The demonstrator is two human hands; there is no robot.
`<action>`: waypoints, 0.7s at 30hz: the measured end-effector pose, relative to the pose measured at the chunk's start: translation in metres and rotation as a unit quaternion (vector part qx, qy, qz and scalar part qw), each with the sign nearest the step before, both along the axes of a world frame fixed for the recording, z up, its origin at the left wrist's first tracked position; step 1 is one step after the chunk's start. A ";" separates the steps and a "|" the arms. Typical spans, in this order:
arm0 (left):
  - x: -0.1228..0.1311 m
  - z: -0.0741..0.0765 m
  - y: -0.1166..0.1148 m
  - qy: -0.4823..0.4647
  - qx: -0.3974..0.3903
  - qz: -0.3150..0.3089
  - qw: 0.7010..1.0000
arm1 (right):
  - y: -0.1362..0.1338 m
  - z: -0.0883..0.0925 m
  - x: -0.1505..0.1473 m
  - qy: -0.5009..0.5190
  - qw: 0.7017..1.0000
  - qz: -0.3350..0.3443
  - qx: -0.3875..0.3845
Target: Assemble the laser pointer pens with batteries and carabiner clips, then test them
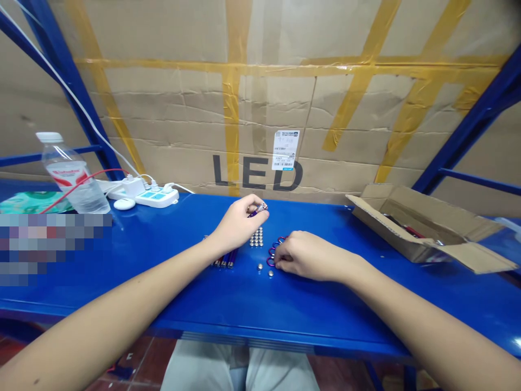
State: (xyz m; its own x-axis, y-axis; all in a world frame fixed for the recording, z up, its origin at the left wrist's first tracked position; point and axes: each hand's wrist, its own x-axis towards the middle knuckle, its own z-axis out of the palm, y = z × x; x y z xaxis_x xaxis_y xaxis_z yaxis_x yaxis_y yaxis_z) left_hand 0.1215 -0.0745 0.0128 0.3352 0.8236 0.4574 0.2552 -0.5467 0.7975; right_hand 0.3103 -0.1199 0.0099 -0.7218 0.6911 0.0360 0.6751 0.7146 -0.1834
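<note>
My left hand [241, 221] is closed around a slim purple metal tube with a silver end [253, 213], held above the blue table. Under and beside my left wrist lie several similar purple tubes [231, 258] with silver tips, side by side and partly hidden. Small silver button cells [256, 237] stand in rows just right of that hand. Two loose button cells, one nearer me [271, 273] and one farther off [260, 266], sit below the rows. My right hand [303, 255] rests on the table, fingertips pinched at a purple ring [271, 262]; more red and purple rings are partly covered by it.
An opened cardboard box [407, 231] with dark and red items stands at right. At left are a water bottle [75, 179], a white power strip [157, 196], cables and a green packet [32, 202]. Taped cardboard [183, 119] backs the blue table [228, 315].
</note>
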 end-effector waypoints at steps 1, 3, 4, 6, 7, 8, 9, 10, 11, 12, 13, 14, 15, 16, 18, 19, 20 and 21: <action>0.000 -0.001 0.000 0.002 0.002 -0.004 1.000 | -0.001 0.000 -0.001 -0.010 1.000 -0.003 0.013; 0.000 -0.002 0.000 0.007 0.009 -0.011 1.000 | -0.004 0.003 -0.001 -0.016 0.999 -0.010 0.027; 0.000 -0.002 0.001 0.011 0.014 -0.013 1.000 | -0.004 0.005 0.000 -0.006 1.000 -0.014 0.026; 0.001 -0.003 0.000 0.016 0.023 -0.017 0.999 | -0.003 0.010 0.005 0.040 0.999 -0.033 0.018; 0.001 -0.003 0.000 0.019 0.030 -0.018 0.999 | -0.002 0.013 0.008 0.073 0.996 -0.049 0.013; 0.001 -0.003 -0.001 0.024 0.038 -0.019 0.999 | 0.001 0.016 0.012 0.112 0.991 -0.072 0.016; 0.001 -0.004 -0.002 0.032 0.049 -0.020 0.998 | 0.003 0.018 0.015 0.151 0.984 -0.088 0.013; 0.001 -0.005 -0.003 0.043 0.061 -0.022 0.997 | 0.006 0.018 0.017 0.193 0.975 -0.108 0.011; 0.001 -0.005 -0.004 0.057 0.073 -0.026 0.995 | 0.009 0.018 0.019 0.236 0.963 -0.128 0.002; 0.002 -0.006 -0.006 0.070 0.083 -0.033 0.994 | 0.012 0.015 0.019 0.272 0.952 -0.139 -0.025; 0.002 -0.007 -0.008 0.082 0.091 -0.042 0.992 | 0.014 0.012 0.018 0.302 0.940 -0.145 -0.071; 0.002 -0.007 -0.009 0.092 0.099 -0.053 0.989 | 0.015 0.008 0.016 0.326 0.924 -0.146 -0.133; 0.003 -0.007 -0.011 0.104 0.108 -0.062 0.987 | 0.015 0.004 0.014 0.348 0.904 -0.146 -0.200; 0.003 -0.008 -0.012 0.118 0.118 -0.068 0.984 | 0.015 0.001 0.011 0.370 0.879 -0.150 -0.259; 0.004 -0.007 -0.014 0.155 0.144 -0.069 0.975 | 0.015 -0.004 0.006 0.420 0.826 -0.150 -0.346; 0.004 -0.007 -0.014 0.174 0.157 -0.067 0.970 | 0.015 -0.005 0.004 0.440 0.803 -0.146 -0.374; 0.004 -0.007 -0.014 0.190 0.165 -0.062 0.966 | 0.015 -0.005 0.004 0.455 0.787 -0.138 -0.394; 0.004 -0.006 -0.014 0.200 0.169 -0.055 0.963 | 0.015 -0.004 0.004 0.462 0.778 -0.128 -0.405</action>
State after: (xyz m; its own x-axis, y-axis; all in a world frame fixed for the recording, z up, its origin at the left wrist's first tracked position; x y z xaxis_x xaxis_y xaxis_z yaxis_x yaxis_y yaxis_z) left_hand 0.1257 -0.0881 0.0068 0.6173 0.5998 0.5091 0.4315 -0.7992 0.4184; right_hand 0.3147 -0.1050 0.0061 -0.4819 0.8739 -0.0643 0.0878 -0.0248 -0.9958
